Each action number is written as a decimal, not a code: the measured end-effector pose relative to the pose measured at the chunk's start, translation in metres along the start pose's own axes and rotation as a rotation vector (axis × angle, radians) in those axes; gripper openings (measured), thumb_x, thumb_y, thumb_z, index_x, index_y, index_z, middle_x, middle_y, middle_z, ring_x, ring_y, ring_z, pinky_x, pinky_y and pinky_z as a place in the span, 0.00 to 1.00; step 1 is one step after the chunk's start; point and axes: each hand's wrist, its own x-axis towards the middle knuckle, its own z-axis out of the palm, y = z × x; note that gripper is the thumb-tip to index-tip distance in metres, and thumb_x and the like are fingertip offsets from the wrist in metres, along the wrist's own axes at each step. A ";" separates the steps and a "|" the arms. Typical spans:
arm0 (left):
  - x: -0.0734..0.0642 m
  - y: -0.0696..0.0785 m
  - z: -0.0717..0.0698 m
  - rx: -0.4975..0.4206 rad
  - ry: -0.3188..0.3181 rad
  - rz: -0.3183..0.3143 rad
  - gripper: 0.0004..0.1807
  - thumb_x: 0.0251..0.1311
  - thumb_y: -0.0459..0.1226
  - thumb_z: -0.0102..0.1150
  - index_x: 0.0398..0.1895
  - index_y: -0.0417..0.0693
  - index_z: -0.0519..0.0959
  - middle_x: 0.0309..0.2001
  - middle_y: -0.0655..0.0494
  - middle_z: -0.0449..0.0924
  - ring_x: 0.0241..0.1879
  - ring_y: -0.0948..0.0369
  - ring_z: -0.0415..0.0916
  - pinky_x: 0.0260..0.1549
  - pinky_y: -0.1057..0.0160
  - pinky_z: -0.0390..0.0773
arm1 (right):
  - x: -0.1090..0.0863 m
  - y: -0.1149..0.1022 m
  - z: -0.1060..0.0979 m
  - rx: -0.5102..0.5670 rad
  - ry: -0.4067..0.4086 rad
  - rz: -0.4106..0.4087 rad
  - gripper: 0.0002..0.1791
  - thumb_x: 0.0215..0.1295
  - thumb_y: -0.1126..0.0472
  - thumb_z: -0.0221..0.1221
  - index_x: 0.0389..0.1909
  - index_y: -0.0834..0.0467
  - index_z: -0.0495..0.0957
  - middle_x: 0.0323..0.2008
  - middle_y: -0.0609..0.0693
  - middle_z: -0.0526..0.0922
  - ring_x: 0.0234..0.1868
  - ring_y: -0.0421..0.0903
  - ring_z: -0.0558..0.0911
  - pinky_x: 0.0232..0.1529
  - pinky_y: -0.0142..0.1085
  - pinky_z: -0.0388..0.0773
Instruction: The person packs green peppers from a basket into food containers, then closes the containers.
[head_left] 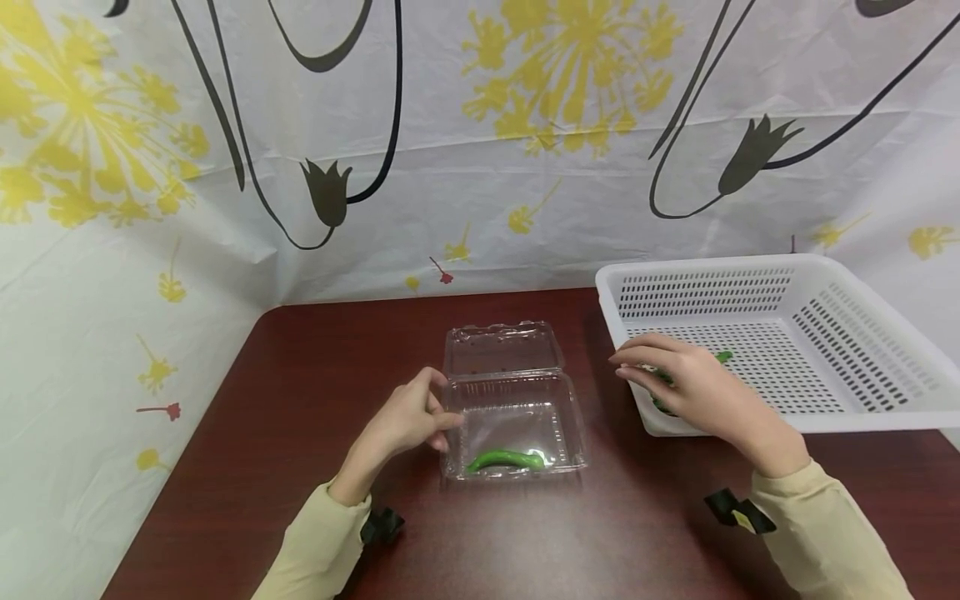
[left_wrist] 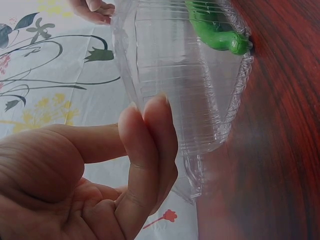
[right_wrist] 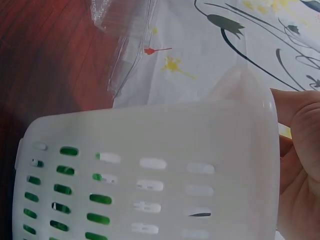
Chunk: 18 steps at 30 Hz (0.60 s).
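Note:
In the head view, a clear hinged plastic container [head_left: 510, 417] stands on the table with its lid [head_left: 502, 350] tipped back. One curved green chili pepper [head_left: 506, 459] lies along the container's near side. My left hand [head_left: 408, 417] pinches the container's left rim, thumb on one side and fingertips [left_wrist: 160, 120] on the other. My right hand [head_left: 686, 387] hovers over the left rim of a white slotted basket [head_left: 832, 325], fingers nearly straight and nothing visible between them. Under that hand are green chili peppers [head_left: 723, 357], partly hidden by it and glimpsed through the basket's slots in the right wrist view.
The dark red-brown table [head_left: 337, 350] carries the container at its middle and the basket at the right. White patterned cloth [head_left: 465, 208] hangs behind the table and along both sides. A strip of table separates container from basket.

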 end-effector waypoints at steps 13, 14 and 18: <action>0.000 -0.001 0.001 -0.002 0.001 0.005 0.29 0.61 0.33 0.71 0.61 0.37 0.68 0.28 0.49 0.80 0.18 0.58 0.82 0.48 0.50 0.81 | -0.005 0.008 -0.008 -0.049 -0.014 0.018 0.18 0.50 0.76 0.70 0.43 0.59 0.86 0.42 0.47 0.86 0.41 0.45 0.85 0.49 0.20 0.73; 0.000 -0.001 0.001 -0.002 0.001 0.005 0.29 0.61 0.33 0.71 0.61 0.37 0.68 0.28 0.49 0.80 0.18 0.58 0.82 0.48 0.49 0.81 | -0.005 0.008 -0.008 -0.052 -0.019 0.021 0.19 0.50 0.76 0.70 0.43 0.59 0.86 0.42 0.47 0.86 0.41 0.44 0.85 0.48 0.21 0.73; 0.000 0.000 0.001 -0.002 0.001 0.005 0.29 0.61 0.33 0.71 0.61 0.37 0.68 0.28 0.48 0.80 0.18 0.58 0.82 0.48 0.49 0.81 | -0.005 0.009 -0.009 -0.061 -0.033 0.030 0.19 0.49 0.76 0.71 0.43 0.59 0.86 0.42 0.47 0.86 0.40 0.44 0.85 0.47 0.22 0.74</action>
